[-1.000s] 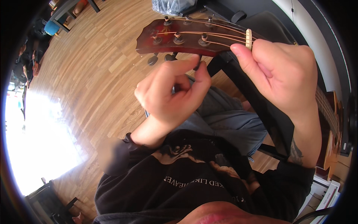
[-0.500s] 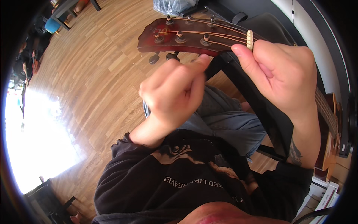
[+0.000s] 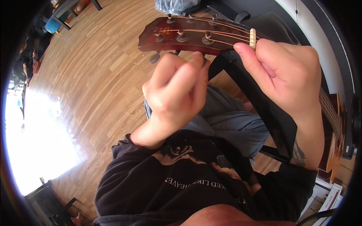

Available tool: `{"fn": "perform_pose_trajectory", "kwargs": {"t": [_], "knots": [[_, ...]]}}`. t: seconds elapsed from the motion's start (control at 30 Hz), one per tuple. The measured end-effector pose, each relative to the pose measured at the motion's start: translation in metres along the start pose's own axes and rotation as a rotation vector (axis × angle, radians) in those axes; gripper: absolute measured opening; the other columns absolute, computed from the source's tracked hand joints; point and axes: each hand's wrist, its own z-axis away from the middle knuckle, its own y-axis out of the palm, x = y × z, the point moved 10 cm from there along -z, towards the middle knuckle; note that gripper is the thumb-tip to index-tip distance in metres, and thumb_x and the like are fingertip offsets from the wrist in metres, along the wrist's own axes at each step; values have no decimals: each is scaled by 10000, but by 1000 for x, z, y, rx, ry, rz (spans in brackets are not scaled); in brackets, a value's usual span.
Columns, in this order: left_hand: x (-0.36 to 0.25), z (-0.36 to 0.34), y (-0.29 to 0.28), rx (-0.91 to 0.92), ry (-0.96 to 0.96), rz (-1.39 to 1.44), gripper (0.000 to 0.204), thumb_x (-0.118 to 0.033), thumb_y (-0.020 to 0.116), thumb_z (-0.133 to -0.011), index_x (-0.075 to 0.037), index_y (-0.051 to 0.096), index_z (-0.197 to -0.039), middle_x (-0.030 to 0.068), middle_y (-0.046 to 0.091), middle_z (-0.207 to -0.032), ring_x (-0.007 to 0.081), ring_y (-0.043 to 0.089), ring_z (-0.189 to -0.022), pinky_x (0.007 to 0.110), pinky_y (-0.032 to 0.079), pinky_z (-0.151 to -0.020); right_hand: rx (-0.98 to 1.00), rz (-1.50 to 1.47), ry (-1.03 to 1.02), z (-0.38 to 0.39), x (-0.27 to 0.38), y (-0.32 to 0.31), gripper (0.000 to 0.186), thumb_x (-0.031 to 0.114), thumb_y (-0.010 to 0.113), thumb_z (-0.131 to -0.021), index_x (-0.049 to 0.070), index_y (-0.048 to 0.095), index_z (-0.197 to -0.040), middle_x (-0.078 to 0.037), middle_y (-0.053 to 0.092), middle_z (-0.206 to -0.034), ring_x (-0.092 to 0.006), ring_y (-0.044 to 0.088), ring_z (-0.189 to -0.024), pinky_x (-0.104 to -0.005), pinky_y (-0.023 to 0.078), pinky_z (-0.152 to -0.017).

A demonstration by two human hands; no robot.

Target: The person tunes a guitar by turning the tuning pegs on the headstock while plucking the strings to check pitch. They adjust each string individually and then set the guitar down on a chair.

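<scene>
- The guitar headstock is in the upper middle of the view, tilted slightly, beyond the jeans.
- It looks like hard, glossy wood: stiff, fairly light at this end, and best steadied at the neck.
- The copper-coloured strings are probably springy and under tension; the pale nut beneath them looks small and brittle.
- A free tuning knob shows below the headstock edge; such knobs are likely smooth, firm to turn, and best held by the flat sides between thumb and forefinger.
- The left hand is raised with bent wrist, its fingers curled and the thumb and forefinger pinched at the headstock's lower edge, seemingly on another knob, mostly hidden.
- The right hand is a closed fist just beside the nut, thumb pointing left, forearm rising steeply; it appears to grip the neck, which it covers.
</scene>
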Motion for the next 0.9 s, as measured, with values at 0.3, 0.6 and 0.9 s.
{"fn": "perform_pose_trajectory", "kwargs": {"t": [0.3, 0.6, 0.9], "knots": [[15, -10, -5, 266, -239, 110, 279, -175, 982, -817, -29, 817, -987, -32, 600, -710, 36, 469, -554, 234, 320, -499, 26, 10, 18, 0, -1, 0, 455, 132, 849, -953, 69, 518, -649, -55, 411, -529, -219, 409, -423, -364, 271, -443], [-17, -1, 16, 334, 169, 79, 241, 36, 850, -745, -86, 824, -950, -9, 559, -719, 114, 515, -540, 266, 404, -482, 22, 14, 9, 0, 1, 0, 438, 125, 850, -948, 67, 528, -656, -59, 419, -527, -222, 428, -418, -375, 286, -439], [24, 0, -2, 117, -262, 178, 301, -89, 958, -827, -8, 780, -1056, -25, 676, -670, -5, 523, -521, 175, 355, -490, 82, 27, 42, -5, 4, 4, 420, 125, 850, -943, 68, 540, -667, -55, 457, -541, -223, 449, -424, -370, 299, -437]]}}
